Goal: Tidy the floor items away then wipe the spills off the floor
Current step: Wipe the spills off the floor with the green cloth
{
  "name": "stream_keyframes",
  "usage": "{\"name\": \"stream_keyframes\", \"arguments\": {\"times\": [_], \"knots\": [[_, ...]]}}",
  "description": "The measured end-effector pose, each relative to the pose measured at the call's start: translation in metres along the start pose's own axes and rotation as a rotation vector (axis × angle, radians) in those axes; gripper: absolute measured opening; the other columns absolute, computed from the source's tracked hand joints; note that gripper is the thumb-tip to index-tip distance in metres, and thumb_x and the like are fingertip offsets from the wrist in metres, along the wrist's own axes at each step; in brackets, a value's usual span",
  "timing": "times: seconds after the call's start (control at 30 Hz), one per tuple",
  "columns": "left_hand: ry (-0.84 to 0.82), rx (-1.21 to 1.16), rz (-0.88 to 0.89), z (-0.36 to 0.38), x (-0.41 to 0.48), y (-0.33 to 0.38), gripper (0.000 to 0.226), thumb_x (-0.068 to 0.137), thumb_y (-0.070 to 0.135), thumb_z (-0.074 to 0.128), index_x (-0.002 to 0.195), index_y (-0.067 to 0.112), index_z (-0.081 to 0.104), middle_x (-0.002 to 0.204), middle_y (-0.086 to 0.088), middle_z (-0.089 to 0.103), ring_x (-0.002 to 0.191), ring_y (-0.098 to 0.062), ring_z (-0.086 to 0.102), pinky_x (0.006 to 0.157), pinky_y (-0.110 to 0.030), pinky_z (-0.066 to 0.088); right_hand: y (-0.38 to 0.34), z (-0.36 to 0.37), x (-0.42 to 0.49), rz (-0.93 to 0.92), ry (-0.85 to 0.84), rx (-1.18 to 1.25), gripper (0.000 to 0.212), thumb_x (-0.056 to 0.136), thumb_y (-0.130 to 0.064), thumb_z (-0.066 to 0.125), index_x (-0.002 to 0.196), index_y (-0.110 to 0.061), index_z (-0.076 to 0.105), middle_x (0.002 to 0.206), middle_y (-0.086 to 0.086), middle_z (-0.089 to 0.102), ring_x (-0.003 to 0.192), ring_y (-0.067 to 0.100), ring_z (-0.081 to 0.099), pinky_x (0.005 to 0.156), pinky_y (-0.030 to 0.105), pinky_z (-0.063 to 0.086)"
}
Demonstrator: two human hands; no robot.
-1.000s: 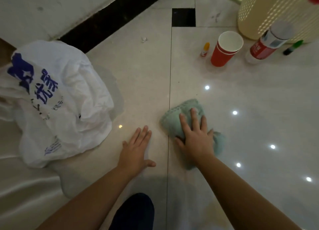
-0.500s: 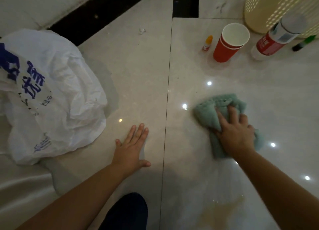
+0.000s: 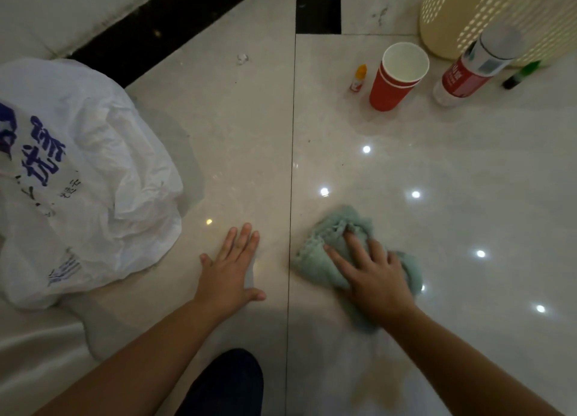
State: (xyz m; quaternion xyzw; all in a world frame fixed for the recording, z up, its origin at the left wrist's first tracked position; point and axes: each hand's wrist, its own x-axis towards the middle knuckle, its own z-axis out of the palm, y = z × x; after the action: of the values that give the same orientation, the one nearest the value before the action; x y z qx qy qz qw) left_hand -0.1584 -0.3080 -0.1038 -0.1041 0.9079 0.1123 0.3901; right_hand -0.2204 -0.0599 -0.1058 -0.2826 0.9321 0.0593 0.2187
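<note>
The crumpled pale-green cloth (image 3: 338, 220) is now found just right of the dark tile seam (image 3: 292, 153), having been swept out to the right half a second ago and drawn back again toward the seam. It is pressed to the glossy pale floor tile (image 3: 468, 166) by the right hand (image 3: 374, 278), whose fingers are laid spread and fairly flat over the bunched fabric, pushing it rather than pinching it. A side-to-side wiping stroke is thus judged to be under way.

The left hand (image 3: 231, 269) is kept flat on the tile left of the seam, fingers straight and holding nothing, apparently as a prop.

Nearer the person, a faint brownish smear (image 3: 384, 381) is seen on the tile; it is not yet covered by the cloth and seems to need a pass.

Farther off, a red paper cup (image 3: 396, 75), a small orange-capped tube (image 3: 358, 78), a red-labelled white bottle (image 3: 471, 66) and a green marker (image 3: 521, 74) are left on the floor beside the cream perforated basket (image 3: 443, 16), so tidying is judged unfinished. A white printed plastic bag (image 3: 84, 178) lies at the left.
</note>
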Motion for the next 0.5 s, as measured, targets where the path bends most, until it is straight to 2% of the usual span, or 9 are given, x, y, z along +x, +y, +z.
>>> {"name": "stream_keyframes", "arguments": {"times": [0.07,0.13,0.2,0.27,0.33,0.4,0.43,0.5], "knots": [[-0.005,-0.003,0.005,0.001,0.000,0.000,0.115,0.074,0.054,0.065,0.145,0.024,-0.022,0.129,0.012,-0.047,0.125,-0.002,-0.034,0.111,-0.062,0.009,0.034,-0.004,0.008,0.161,0.048,0.051,0.064,0.076,-0.049,0.056,0.136,-0.030,0.040,0.135,0.018,0.051,0.103,0.048,0.055,0.071,0.055,0.050],[-0.010,-0.003,0.014,0.001,0.000,0.000,0.115,0.075,0.054,0.064,0.144,0.024,-0.022,0.130,0.012,-0.046,0.126,-0.002,-0.033,0.111,-0.062,0.009,0.050,-0.013,0.021,0.365,0.065,0.193,0.066,0.084,-0.043,0.058,0.143,-0.032,0.030,0.150,0.015,0.030,0.122,0.048,0.038,0.089,0.057,0.041],[-0.008,-0.004,0.016,0.000,0.000,0.000,0.115,0.075,0.054,0.064,0.144,0.023,-0.023,0.132,0.012,-0.045,0.126,-0.002,-0.033,0.111,-0.062,0.009,0.041,-0.019,0.034,0.528,0.113,0.300,0.068,0.087,-0.046,0.050,0.146,-0.036,0.017,0.156,0.011,0.013,0.133,0.045,0.023,0.099,0.055,0.032],[-0.012,-0.011,0.014,-0.001,-0.001,0.000,0.116,0.075,0.054,0.064,0.142,0.022,-0.025,0.132,0.012,-0.044,0.126,-0.003,-0.034,0.111,-0.062,0.009,0.004,-0.026,0.039,0.547,0.075,0.341,0.070,0.088,-0.046,0.048,0.147,-0.036,0.010,0.158,0.010,0.007,0.137,0.044,0.017,0.103,0.055,0.029],[0.004,-0.019,0.010,-0.001,-0.001,0.000,0.117,0.074,0.053,0.065,0.139,0.021,-0.028,0.132,0.011,-0.044,0.126,-0.002,-0.034,0.111,-0.062,0.009,-0.040,-0.019,0.033,0.398,0.093,0.294,0.074,0.082,-0.045,0.057,0.146,-0.032,0.022,0.153,0.016,0.024,0.130,0.049,0.032,0.095,0.059,0.036],[0.009,-0.031,0.008,-0.002,-0.002,0.001,0.116,0.074,0.053,0.066,0.143,0.024,-0.024,0.132,0.012,-0.044,0.129,-0.002,-0.032,0.112,-0.062,0.009,-0.064,-0.015,0.022,0.220,0.026,0.226,0.075,0.068,-0.052,0.064,0.135,-0.028,0.040,0.135,0.018,0.053,0.106,0.050,0.056,0.075,0.058,0.049],[0.009,-0.033,0.012,-0.002,-0.003,0.001,0.115,0.073,0.053,0.066,0.144,0.026,-0.021,0.132,0.012,-0.043,0.132,-0.003,-0.030,0.112,-0.061,0.009,-0.062,-0.016,0.018,0.180,0.005,0.179,0.074,0.064,-0.057,0.061,0.131,-0.029,0.043,0.127,0.017,0.059,0.098,0.047,0.062,0.067,0.055,0.052],[0.021,-0.041,0.015,0.000,-0.003,0.000,0.115,0.073,0.054,0.066,0.146,0.026,-0.018,0.133,0.012,-0.043,0.134,-0.004,-0.029,0.112,-0.061,0.009,-0.037,-0.011,0.017,0.141,0.028,0.118,0.068,0.066,-0.060,0.051,0.128,-0.032,0.044,0.124,0.015,0.062,0.093,0.045,0.064,0.062,0.052,0.054]]}}
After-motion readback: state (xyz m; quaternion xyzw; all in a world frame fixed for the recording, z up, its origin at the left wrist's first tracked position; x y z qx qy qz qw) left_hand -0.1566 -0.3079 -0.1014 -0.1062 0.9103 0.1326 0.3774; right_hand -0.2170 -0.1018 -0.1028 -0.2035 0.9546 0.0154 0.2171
